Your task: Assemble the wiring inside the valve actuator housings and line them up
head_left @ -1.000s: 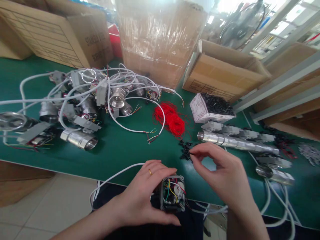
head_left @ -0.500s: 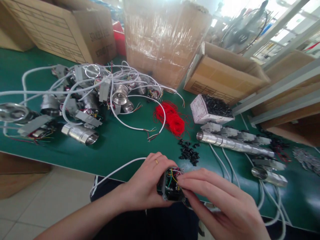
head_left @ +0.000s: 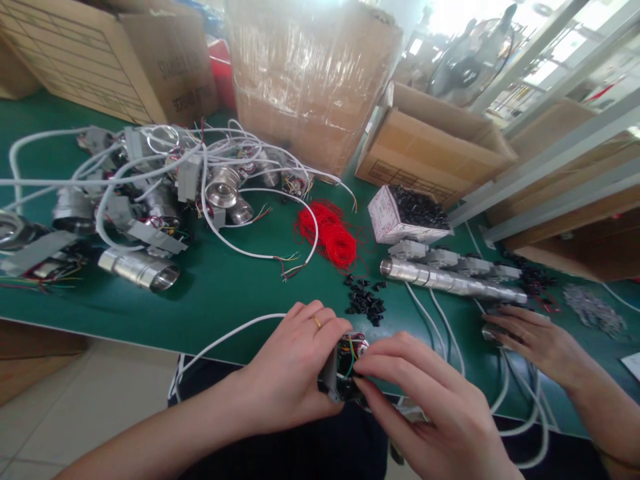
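Head cam view: the left hand (head_left: 293, 367), ring on one finger, is wrapped around a small open gray housing (head_left: 329, 379) at bottom center of the frame, with colored wires (head_left: 353, 347) showing inside. Right hand (head_left: 433, 400) comes in from lower right, thumb and fingertips nearly together right at the housing's opening; can't tell if they're pinching anything. A white cable (head_left: 225, 343) loops in the lower left, by the left arm.

Just above the hands on the green worktop (head_left: 255, 290) there's a little pile of black clips (head_left: 366, 301), then a tangle of red wire (head_left: 334, 237) around the middle. Left side is a messy heap of metal fittings with gray housings and white cables (head_left: 257, 253). Right of center, a row of silver tubes (head_left: 450, 279) sits below a small box of black parts (head_left: 385, 217). Far right, a co-worker's hand (head_left: 543, 340) rests over another metal piece.
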The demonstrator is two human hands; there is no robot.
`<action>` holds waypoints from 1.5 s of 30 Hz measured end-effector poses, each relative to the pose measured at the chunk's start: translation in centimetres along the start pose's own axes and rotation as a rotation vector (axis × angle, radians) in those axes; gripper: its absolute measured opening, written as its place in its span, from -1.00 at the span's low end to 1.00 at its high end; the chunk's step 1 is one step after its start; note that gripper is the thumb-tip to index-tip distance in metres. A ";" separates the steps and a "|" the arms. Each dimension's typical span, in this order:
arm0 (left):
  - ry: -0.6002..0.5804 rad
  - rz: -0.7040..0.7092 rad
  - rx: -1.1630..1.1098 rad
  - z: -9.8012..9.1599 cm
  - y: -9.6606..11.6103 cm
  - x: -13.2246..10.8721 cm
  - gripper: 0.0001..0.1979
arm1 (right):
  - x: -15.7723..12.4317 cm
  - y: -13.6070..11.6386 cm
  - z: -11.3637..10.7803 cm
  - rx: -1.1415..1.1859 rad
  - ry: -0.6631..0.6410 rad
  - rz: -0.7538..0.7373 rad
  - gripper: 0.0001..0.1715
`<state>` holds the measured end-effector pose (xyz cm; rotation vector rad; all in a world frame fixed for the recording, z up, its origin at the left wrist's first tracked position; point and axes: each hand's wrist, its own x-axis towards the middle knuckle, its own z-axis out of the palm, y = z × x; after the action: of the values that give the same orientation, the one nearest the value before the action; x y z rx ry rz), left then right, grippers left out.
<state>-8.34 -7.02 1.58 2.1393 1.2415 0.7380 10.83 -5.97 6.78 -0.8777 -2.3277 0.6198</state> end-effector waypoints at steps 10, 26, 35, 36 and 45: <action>-0.040 -0.019 0.038 -0.1 0.4 0.5 -0.64 | -0.1 0.3 -0.6 -0.013 0.000 -0.012 -0.85; -0.090 -0.036 0.041 -0.2 0.7 1.1 -0.66 | 0.4 0.0 -1.1 -0.184 -0.105 -0.074 -0.66; -0.066 0.000 -0.099 -0.6 -0.3 0.6 -0.57 | 0.2 0.3 -1.1 -0.224 -0.126 -0.063 -0.71; -0.067 0.004 -0.129 -0.8 -0.5 0.4 -0.52 | 0.3 0.4 -1.1 -0.207 -0.094 -0.050 -0.76; 0.008 -0.098 -0.220 -1.7 -1.5 -1.4 -0.41 | 2.4 0.3 0.4 -0.013 -0.143 -0.158 -0.81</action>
<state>-10.98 -7.27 1.51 1.8867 1.2008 0.8015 9.21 -4.14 7.08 -0.6665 -2.5022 0.6189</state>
